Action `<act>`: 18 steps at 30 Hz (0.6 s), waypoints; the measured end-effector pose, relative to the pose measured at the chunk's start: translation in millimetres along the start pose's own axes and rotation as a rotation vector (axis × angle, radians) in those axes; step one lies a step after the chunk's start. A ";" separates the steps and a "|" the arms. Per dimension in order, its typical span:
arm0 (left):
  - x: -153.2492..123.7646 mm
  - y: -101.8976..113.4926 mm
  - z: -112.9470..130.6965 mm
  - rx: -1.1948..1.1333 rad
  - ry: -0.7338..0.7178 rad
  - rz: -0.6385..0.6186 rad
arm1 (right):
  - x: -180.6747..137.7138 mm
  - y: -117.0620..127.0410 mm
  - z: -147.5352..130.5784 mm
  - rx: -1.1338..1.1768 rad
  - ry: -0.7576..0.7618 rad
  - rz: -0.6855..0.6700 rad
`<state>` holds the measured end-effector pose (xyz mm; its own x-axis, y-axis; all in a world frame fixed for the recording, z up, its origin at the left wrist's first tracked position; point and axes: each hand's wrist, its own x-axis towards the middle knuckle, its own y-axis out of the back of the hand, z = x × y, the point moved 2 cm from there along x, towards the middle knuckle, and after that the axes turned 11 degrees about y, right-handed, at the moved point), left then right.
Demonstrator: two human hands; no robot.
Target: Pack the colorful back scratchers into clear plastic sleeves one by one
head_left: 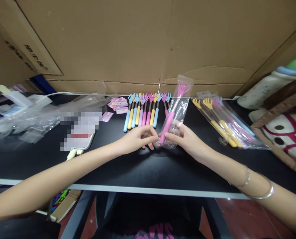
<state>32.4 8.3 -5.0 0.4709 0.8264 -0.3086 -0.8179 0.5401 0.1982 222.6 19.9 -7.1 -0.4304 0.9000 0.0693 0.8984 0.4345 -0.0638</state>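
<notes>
A pink back scratcher (170, 120) with a claw head lies inside a clear plastic sleeve (181, 103) on the black table (138, 166). My left hand (138, 138) pinches the lower end of the sleeve from the left. From the right, my right hand (185, 137) grips the same lower end, fingers closed on the plastic. A row of several loose scratchers (143, 111) in blue, yellow and pink lies just beyond my hands.
Bagged scratchers (225, 122) are piled at the right, beside a patterned bag (284, 132). Small pink cards (118, 103) and empty clear sleeves (38, 116) lie at the left. A cardboard wall (148, 43) closes the back of the table.
</notes>
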 end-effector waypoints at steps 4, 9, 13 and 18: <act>3.3 2.2 -2.4 -0.093 0.031 -0.007 | 0.3 -0.6 -0.7 0.013 0.026 -0.009; 3.1 0.0 -0.3 -0.114 0.031 0.050 | -0.5 -2.4 -1.7 -0.029 0.034 -0.032; 2.6 -3.0 0.3 -0.142 0.048 0.074 | -0.3 -1.4 -1.0 -0.110 0.031 -0.017; 2.5 -4.3 -2.0 -0.140 0.021 0.071 | 0.4 -1.4 -0.8 -0.074 -0.049 -0.053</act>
<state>36.5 7.7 -8.5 0.4048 0.8572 -0.3184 -0.8876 0.4521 0.0887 221.3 19.7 -6.2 -0.4798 0.8771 0.0217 0.8774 0.4796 0.0127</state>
